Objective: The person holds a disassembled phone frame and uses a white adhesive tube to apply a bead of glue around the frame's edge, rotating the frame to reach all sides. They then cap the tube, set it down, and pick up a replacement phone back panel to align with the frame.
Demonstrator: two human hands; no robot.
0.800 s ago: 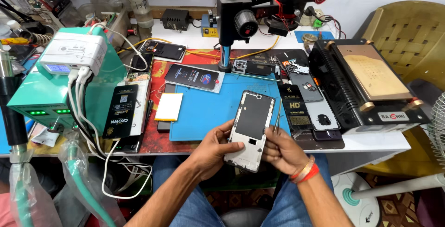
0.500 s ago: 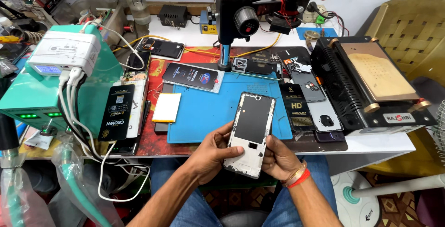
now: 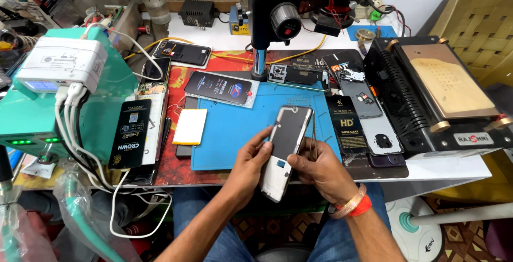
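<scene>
I hold an opened phone body (image 3: 286, 143), back cover off, with a dark panel and a white lower frame, tilted above the front edge of the blue work mat (image 3: 235, 133). My left hand (image 3: 248, 158) grips its left edge. On its lower right side is my right hand (image 3: 320, 171), which has a red and gold band at the wrist. Thin metal tweezers (image 3: 313, 136) stick up from my right hand's fingers beside the phone.
A black microscope stand (image 3: 270, 21) rises behind the mat. A black heating machine (image 3: 449, 91) stands at the right, a teal station (image 3: 32, 117) with a white cabled hub (image 3: 64, 64) at the left. Several phones, a pale battery (image 3: 189, 125) and packets lie around.
Both hands keep hold of the phone body in nearly the same place. The view has shifted slightly.
</scene>
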